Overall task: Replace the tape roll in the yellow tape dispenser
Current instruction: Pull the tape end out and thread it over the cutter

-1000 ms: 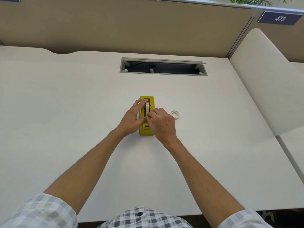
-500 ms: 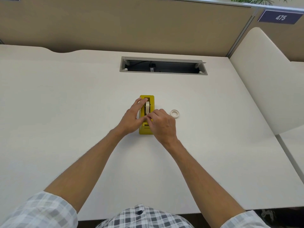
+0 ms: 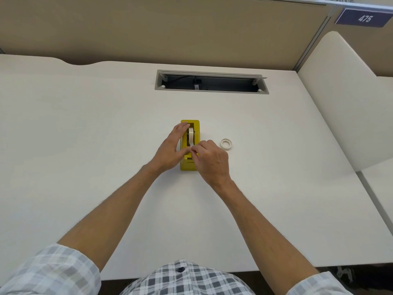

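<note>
Barely shifting since a second ago: right hand drawing its pinch a touch closer to the near end of the yellow tape dispenser, left hand staying put along its left side. Sitting mid-desk with a tape roll already seated upright in the well, and a second roll lying flat just to the right, apart from everything. Looking like the threading step, honestly: pulling the loose tape end toward the cutter. Probably needing next a steady pull over the blade and a press down to stick it. Grip-wise, right thumb and fingertips pinching the tape strip tight; left fingers lying mostly straight, bracing the dispenser's side, not wrapping around anything.
</note>
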{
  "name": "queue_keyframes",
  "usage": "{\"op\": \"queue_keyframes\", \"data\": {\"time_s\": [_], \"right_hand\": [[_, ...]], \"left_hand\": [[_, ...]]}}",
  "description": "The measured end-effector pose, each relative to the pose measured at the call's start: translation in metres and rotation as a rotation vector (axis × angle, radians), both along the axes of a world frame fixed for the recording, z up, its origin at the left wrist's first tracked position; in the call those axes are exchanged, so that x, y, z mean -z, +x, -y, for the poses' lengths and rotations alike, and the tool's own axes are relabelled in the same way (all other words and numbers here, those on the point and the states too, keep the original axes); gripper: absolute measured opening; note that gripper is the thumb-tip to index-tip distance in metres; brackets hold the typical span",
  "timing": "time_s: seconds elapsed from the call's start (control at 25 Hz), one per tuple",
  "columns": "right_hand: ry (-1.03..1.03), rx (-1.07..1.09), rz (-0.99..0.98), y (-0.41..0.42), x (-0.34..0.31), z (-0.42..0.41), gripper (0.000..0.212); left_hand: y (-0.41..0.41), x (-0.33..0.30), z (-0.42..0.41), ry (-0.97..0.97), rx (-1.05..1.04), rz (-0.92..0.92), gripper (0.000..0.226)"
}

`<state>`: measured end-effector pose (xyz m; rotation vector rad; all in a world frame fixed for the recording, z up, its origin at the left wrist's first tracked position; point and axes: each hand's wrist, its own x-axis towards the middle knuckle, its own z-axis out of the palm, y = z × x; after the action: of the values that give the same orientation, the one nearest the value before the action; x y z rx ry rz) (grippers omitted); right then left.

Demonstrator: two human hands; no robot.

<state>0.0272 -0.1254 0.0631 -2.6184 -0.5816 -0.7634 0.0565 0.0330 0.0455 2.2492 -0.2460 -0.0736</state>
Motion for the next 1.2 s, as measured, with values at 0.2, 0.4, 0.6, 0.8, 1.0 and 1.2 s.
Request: {"op": "queue_keyframes", "data": {"time_s": [0.2,0.4,0.6,0.8,1.0,1.2], "right_hand": [[0.004,-0.003,-0.009,-0.004,0.001,0.001,0.007],[-0.001,-0.005,-0.014,-0.006,0.001,0.002,0.007],[-0.022,-0.016,-0.003,-0.010,0.001,0.003,0.009],[-0.038,-0.022,0.011,-0.015,-0.002,0.004,0.009],[-0.025,-0.033,0.012,-0.019,-0.002,0.004,0.011],[-0.030,-0.030,-0.004,-0.022,-0.001,0.006,0.010]], "left_hand": [[-0.001,0.009,-0.001,0.015,-0.039,0.014,0.067],[0.000,0.009,-0.002,-0.007,-0.034,0.015,0.067],[0.000,0.011,-0.001,-0.004,-0.034,0.021,0.067],[-0.005,0.015,0.001,0.000,-0.092,0.059,0.066],[-0.007,0.020,-0.001,0.035,-0.106,0.074,0.068],[-0.005,0.025,-0.007,0.078,-0.038,0.063,0.067]]}}
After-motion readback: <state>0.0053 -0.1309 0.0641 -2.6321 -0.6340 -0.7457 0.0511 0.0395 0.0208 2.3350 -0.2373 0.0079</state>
